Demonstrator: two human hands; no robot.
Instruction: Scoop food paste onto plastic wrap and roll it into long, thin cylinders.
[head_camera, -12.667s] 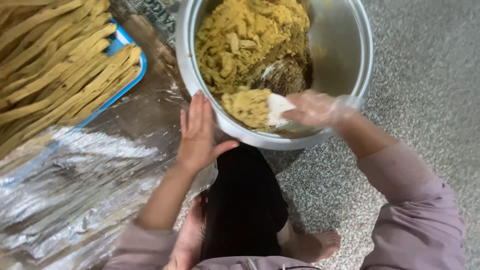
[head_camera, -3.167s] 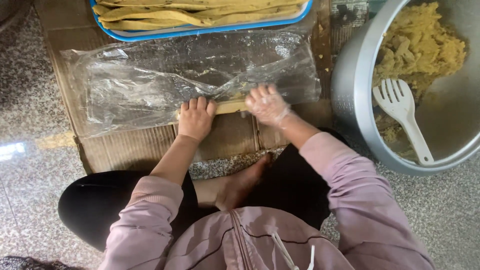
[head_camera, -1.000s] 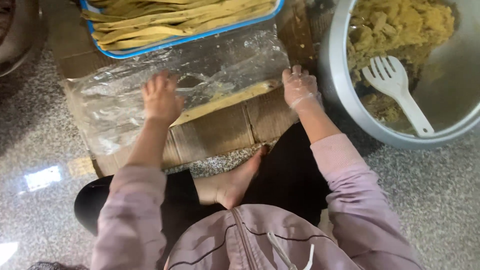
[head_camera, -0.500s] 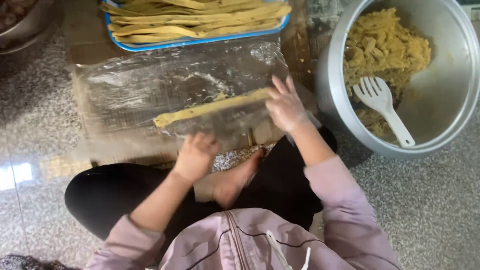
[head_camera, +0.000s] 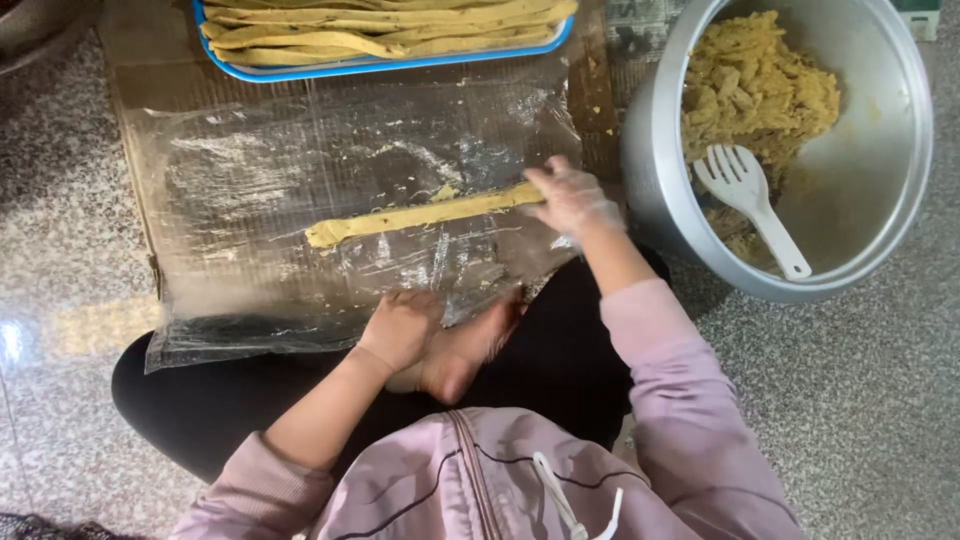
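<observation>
We sit on the speckled floor (head_camera: 880, 400) with a clear plastic sheet (head_camera: 260, 180) spread over flattened cardboard (head_camera: 125, 60) in front of us. Across the sheet lies a long, thin roll of yellow dough (head_camera: 420, 213), slightly slanted, its right end higher. Our right hand (head_camera: 572, 198), in a thin clear glove, rests on that right end with the fingers closed loosely over it. Our left hand (head_camera: 400, 325) is bare and curled, its knuckles at the near edge of the sheet, just beside our bare foot (head_camera: 470, 345); whether it pinches the plastic we cannot tell. Beyond the sheet, a blue tray (head_camera: 400, 65) holds many finished dough strips (head_camera: 380, 25). To our right stands a large metal bowl (head_camera: 890, 150) with crumbly yellow dough mix (head_camera: 760, 85) and a white slotted spatula (head_camera: 750, 205) leaning inside.
</observation>
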